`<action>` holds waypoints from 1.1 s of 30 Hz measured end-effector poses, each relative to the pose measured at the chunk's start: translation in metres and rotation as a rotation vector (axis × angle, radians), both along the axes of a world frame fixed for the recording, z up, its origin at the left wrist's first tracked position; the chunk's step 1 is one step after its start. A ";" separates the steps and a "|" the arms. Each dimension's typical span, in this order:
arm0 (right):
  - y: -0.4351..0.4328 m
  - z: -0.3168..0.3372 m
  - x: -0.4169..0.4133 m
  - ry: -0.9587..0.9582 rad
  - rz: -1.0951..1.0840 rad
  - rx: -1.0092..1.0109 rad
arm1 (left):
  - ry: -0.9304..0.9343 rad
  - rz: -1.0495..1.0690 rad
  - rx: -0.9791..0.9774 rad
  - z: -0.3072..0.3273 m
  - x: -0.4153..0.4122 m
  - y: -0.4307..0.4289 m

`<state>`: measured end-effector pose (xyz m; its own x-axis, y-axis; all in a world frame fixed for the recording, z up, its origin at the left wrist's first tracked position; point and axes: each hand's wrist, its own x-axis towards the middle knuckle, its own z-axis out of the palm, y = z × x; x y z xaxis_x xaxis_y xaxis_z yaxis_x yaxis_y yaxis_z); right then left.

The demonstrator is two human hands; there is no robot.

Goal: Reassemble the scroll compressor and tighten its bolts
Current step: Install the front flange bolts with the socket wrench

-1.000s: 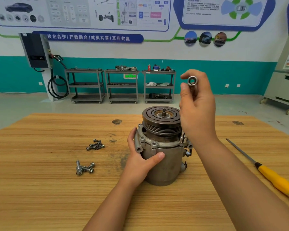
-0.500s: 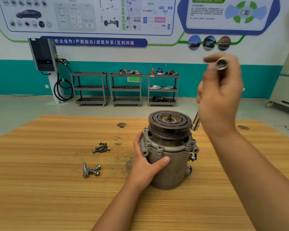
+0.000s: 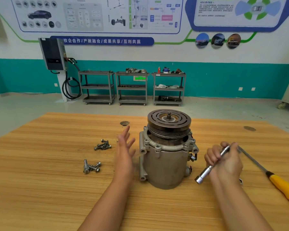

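- In the middle of the wooden table (image 3: 40,189), the scroll compressor (image 3: 167,157) stands upright, dark grooved pulley on top, grey cast body below, and nobody is holding it.
- Risk, as I see it: torque applied while it stands unsteadied could spin or tip the housing.
- I cannot tell whether any flange holes have bolts in them.
- The left hand (image 3: 125,147) hovers just beside the housing, fingers spread wide, holding nothing.
- The right hand (image 3: 227,159) grips a socket wrench (image 3: 212,165), socket end angled down toward the table.
- Two heaps of loose bolts (image 3: 103,145) lie to the left and could roll if knocked.
- A yellow-handled screwdriver (image 3: 284,187) lies at the right.
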<state>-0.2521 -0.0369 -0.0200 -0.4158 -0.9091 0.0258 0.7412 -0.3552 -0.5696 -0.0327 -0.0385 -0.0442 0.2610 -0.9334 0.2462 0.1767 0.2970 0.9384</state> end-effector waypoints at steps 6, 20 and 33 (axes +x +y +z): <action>-0.012 -0.019 -0.001 -0.041 0.214 -0.006 | -0.968 0.468 0.355 0.000 0.037 -0.038; -0.013 -0.024 0.004 -0.113 0.255 0.026 | -1.892 0.434 0.479 -0.008 0.067 -0.073; -0.014 -0.025 0.002 -0.133 0.268 0.040 | -1.937 0.339 0.425 -0.009 0.078 -0.075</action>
<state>-0.2506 -0.0514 -0.0454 -0.1583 -0.9861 -0.0506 0.8746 -0.1162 -0.4707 0.0448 -0.1134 -0.0530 0.1166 -0.9762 0.1827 -0.9650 -0.1549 -0.2117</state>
